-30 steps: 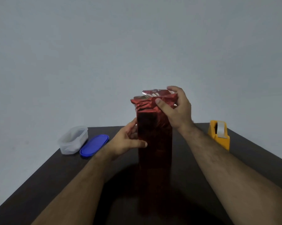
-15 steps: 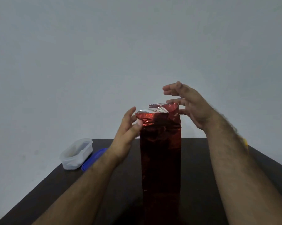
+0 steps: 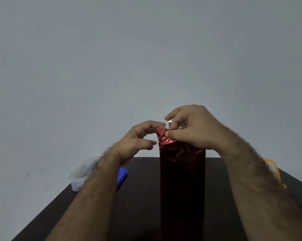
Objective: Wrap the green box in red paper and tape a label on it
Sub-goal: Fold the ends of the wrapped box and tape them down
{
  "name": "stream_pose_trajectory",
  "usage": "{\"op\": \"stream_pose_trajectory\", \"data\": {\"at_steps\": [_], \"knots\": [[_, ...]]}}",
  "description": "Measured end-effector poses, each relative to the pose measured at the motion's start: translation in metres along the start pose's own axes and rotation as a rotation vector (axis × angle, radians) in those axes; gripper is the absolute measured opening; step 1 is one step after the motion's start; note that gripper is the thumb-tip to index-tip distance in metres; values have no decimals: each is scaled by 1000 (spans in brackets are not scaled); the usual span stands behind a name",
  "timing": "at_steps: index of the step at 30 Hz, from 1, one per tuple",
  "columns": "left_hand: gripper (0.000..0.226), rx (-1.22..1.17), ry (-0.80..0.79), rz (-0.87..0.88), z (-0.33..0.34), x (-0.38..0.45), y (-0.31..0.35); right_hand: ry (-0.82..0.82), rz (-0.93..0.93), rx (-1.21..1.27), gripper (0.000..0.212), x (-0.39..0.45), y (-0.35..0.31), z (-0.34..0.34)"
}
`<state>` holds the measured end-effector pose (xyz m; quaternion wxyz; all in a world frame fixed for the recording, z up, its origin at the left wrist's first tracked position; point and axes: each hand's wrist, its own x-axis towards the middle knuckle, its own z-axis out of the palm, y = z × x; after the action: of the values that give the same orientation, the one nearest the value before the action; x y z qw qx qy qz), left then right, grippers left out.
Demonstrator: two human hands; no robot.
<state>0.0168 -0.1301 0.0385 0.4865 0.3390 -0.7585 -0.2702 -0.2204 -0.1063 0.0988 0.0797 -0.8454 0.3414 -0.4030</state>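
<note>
The red-wrapped box stands upright mid-tabletop, long axis vertical. Both hands meet at its top: left hand pinches the crumpled paper's left corner, right hand apparently pinches the fold.

Left hand, right hand pinching red paper atop upright box

A tall wrapped box stood upright at the centre of the table. Both hands met at its top: the left hand left of it, the right hand over it. At lower left, a container sat left of a lid. A tape dispenser stood at the right, behind the right forearm.
</note>
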Motion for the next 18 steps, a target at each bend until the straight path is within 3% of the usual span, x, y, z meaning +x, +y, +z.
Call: {"op": "stream_pose_trajectory", "data": {"at_steps": [3,10,12,14,18], "knots": [[32,-3,61,34,0,6,-5,26,-36,122,16,-1,1,0],[12,-180,137,102,6,16,0,-20,-40,119,19,-1,2,0],[18,-286,275,26,8,16,8,-32,-41,123,18,-2,2,-1],[33,-244,356,-103,4,16,17,-35,-48,125,17,-2,2,-1],[57,-17,132,-355,-3,10,42,24,-49,170,16,-2,2,-3]]}}
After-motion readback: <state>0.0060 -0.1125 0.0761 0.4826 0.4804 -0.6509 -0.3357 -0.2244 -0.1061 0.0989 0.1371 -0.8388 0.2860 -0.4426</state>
